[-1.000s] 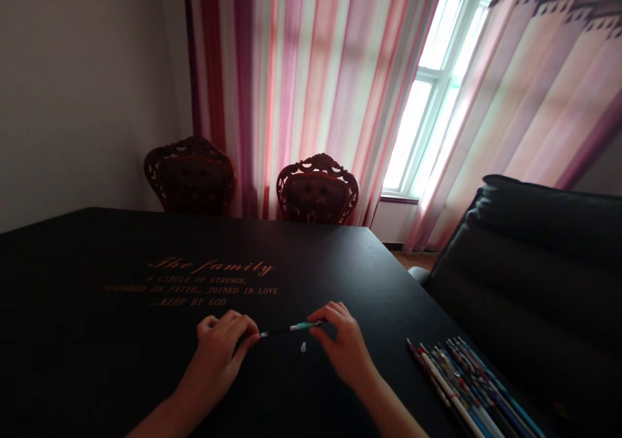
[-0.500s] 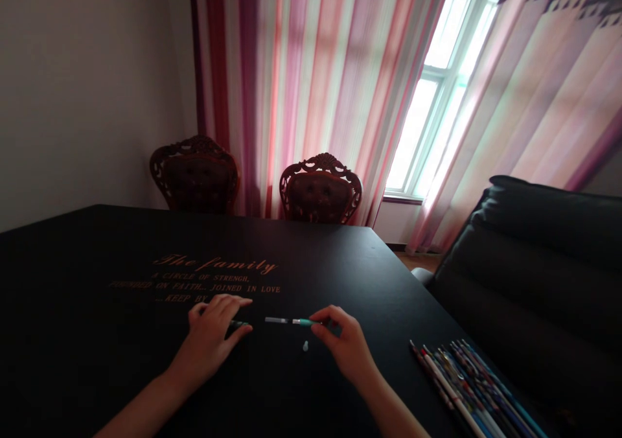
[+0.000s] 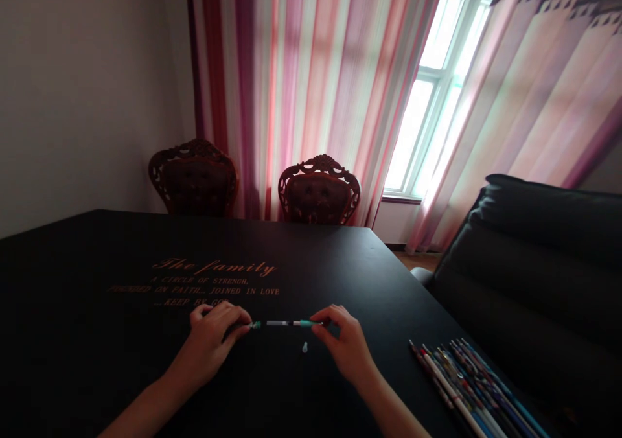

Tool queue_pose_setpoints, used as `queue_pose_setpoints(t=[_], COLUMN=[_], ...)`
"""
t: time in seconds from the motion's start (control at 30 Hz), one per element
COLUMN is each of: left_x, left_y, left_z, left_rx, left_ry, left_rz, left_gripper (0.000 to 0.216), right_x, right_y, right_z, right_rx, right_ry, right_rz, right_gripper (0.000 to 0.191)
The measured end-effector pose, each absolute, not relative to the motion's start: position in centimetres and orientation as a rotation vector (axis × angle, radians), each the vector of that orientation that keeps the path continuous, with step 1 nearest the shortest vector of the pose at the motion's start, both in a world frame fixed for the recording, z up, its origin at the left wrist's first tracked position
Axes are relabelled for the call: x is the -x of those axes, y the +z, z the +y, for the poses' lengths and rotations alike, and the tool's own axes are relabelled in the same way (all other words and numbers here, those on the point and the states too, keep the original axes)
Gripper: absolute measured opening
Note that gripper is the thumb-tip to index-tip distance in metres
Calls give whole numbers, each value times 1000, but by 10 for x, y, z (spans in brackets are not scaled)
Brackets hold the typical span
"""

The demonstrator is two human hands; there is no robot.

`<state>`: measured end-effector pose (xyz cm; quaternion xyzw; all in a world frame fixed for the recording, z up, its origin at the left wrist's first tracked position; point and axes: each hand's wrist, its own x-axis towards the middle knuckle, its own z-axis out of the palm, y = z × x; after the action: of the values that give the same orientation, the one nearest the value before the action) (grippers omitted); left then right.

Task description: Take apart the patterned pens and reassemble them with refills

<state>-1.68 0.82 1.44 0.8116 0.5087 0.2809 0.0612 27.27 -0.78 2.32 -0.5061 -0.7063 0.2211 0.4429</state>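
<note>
While the right hand (image 3: 337,329) pinched a green pen section (image 3: 304,323), the left hand (image 3: 212,335) grasped a pen barrel (image 3: 255,325) left of that section.

The green-tipped piece (image 3: 255,325) is partly hidden by the left hand (image 3: 214,339) — the pens (image 3: 473,386) are cut off below.

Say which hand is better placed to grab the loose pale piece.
Probably the right hand: the loose pale piece lies nearer it than the left hand. Both are occupied, though: right pinches a teal-ended tube, left a small greenish piece.
</note>
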Motion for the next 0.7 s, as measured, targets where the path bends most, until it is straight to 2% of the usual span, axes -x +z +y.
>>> queue_pose_setpoints(t=[0.33, 0.57, 0.7], left_x=[5, -9, -12], left_y=[23, 31, 32], left_z=[-3, -19, -23], left_rx=[-2416, -2413, -2422], left_ry=[800, 757, 786], left_rz=[1431, 1334, 1317], left_gripper=[8, 10, 10], right_x=[-266, -253, -251], right_y=[27, 31, 29], right_z=[-15, -28, -30], right_rx=[1237, 1204, 1222], right_ry=[501, 572, 569], right_rz=[-1824, -1795, -1781], right_gripper=[7, 13, 6])
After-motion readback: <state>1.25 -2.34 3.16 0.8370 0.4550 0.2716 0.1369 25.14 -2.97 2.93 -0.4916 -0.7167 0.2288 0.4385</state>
